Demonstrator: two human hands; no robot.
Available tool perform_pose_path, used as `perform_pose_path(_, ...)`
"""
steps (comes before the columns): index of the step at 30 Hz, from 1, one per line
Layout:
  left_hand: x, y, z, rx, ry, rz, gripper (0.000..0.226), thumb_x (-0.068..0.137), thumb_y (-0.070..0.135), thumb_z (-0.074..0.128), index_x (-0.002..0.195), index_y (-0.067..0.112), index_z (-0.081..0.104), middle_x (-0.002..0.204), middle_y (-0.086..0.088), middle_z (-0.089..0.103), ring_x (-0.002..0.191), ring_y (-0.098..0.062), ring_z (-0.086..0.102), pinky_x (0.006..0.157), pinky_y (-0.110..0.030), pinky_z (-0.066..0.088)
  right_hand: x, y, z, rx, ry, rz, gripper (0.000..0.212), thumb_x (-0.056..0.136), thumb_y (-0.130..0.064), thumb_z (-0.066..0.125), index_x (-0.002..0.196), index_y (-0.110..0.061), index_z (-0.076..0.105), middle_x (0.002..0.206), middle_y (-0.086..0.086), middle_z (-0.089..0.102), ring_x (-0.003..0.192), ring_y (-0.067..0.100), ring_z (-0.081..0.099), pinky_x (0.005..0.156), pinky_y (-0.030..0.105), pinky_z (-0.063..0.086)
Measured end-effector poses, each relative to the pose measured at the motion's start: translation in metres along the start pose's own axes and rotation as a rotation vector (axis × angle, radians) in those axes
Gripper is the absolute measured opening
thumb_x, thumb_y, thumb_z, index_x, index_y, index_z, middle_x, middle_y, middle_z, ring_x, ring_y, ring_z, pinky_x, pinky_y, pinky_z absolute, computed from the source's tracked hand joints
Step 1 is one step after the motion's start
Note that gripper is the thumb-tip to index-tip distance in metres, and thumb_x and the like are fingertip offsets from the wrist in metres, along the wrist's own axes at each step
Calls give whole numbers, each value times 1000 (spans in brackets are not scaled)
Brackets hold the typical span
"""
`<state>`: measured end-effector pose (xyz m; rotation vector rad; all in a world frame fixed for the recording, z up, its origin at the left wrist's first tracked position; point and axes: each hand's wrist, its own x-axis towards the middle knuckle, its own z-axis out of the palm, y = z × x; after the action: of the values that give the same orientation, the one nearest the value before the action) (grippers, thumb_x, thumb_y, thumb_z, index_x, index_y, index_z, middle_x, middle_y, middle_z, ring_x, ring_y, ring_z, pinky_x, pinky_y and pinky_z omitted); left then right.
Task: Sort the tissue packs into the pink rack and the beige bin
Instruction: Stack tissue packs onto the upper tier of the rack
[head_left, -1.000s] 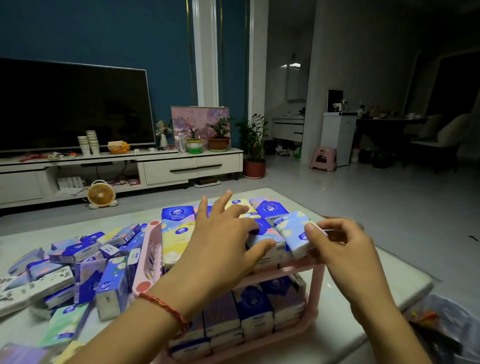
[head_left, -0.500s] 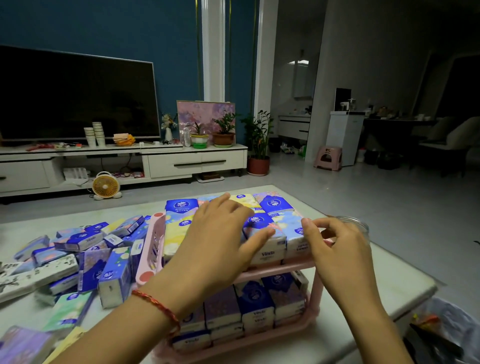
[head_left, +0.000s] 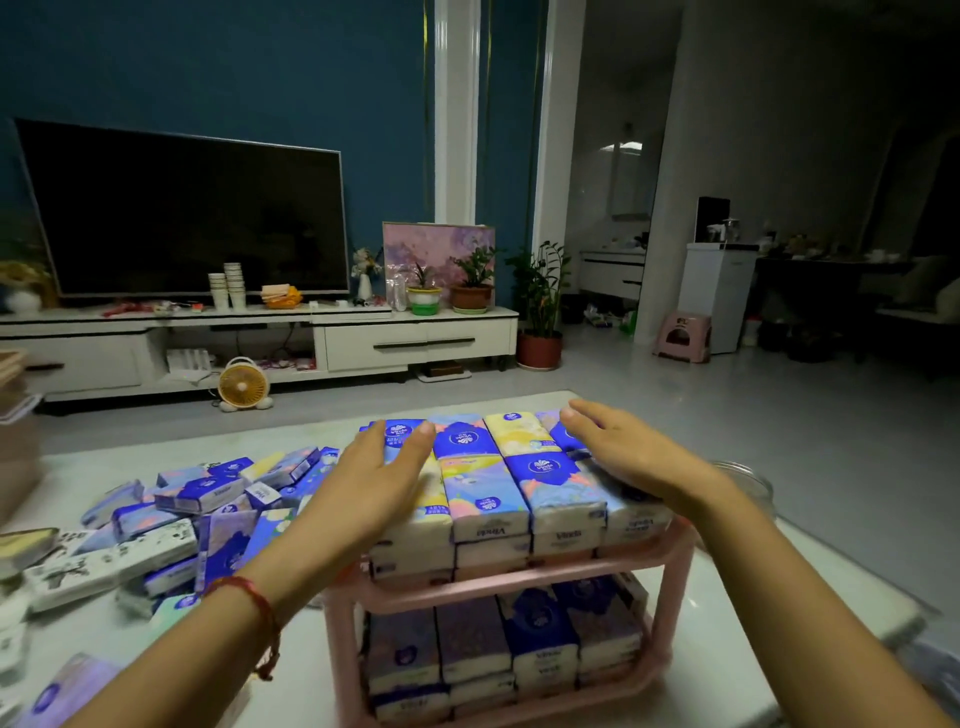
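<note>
Two flat hands rest on the top layer of packs (head_left: 519, 467) in the rack (head_left: 674, 597), seen from the head camera. The left hand (head_left: 379, 478) lies on the left end of the layer, the right hand (head_left: 628, 457) on the right end; the fingers of both are straight, clasping nothing. Packs fill both shelves of the rack, which stands on the table (head_left: 779, 623). Loose packs (head_left: 197, 493) lie heaped on the table just left of the rack, beside the left forearm.
</note>
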<state>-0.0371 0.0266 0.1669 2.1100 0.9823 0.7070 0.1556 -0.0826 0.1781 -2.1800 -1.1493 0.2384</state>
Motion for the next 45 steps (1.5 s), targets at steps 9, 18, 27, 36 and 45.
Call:
perform_pose_path(9, -3, 2, 0, -17, -29, -43, 70, 92, 55, 33, 147, 14, 18, 155, -3, 17, 141, -18, 19, 110, -32, 22, -6, -9, 0, -133, -18, -7, 55, 98, -44, 32, 143, -12, 34, 150, 5, 34, 133, 20, 36, 105, 29, 28)
perform_pose_path(18, -1, 19, -1, 463, -190, 127, 74, 86, 67, 26, 148, 35, 3, 156, -1, -15, 143, -22, -18, 115, -47, -4, -21, -13, -2, -253, -175, -205, 74, 77, -69, 26, 146, -41, 16, 158, -10, 1, 144, 8, 0, 116, 32, 5)
perform_pose_path(27, -1, 10, 12, 650, -218, 182, 74, 87, 68, 22, 149, 30, 6, 158, -1, -6, 145, -20, -7, 117, -45, 2, -12, -11, 5, -315, -164, -213, 54, 94, -54, 31, 145, -36, 26, 157, -8, 13, 144, 10, 9, 116, 30, 8)
perform_pose_path(36, -3, 10, 17, 662, -180, 175, 75, 88, 67, 21, 149, 27, 7, 158, -3, -3, 145, -22, -7, 117, -47, 0, -8, -10, 12, -383, -107, -246, 46, 99, -41, 29, 144, -28, 32, 154, -6, 24, 141, 9, 19, 113, 26, 17)
perform_pose_path(45, -21, 2, -54, -394, 173, 183, 47, 95, 45, 33, 129, 17, 52, 120, 9, 51, 109, -4, 42, 79, -11, 34, -43, -54, -1, -11, 161, -431, 40, 94, -33, 47, 133, -32, 42, 134, -4, 52, 126, 16, 46, 105, 38, 37)
